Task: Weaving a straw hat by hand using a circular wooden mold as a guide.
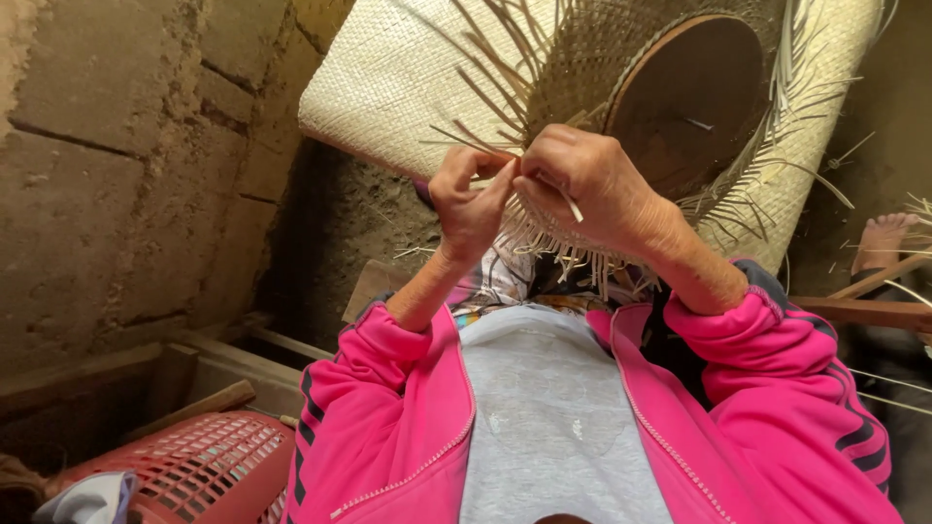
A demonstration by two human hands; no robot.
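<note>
Pinching pale straw strands at the near edge of a half-woven straw hat [602, 87], both hands close together above the lap. Left hand [471, 199] curled, thumb and forefinger closed on fine fibres; right hand [587, 189] folded over the fringe, one loose strand [571, 204] caught between its fingers. Hat resting over a round wooden block [684, 97], just beyond the hands, brim side toward the camera. Judged from the weave: crown and a broad band of brim already tight and finished; outer edge still open, with unwoven strands [544, 238] bristling all around and hanging below the hands, so plenty of plaiting and trimming left. Pink jacket sleeves [388, 369] pushed up at the forearms. Red plastic basket [194, 466] at lower left, beside a rough mud-brick wall [126, 165]. Another person's bare foot [882, 238] at far right.
</note>
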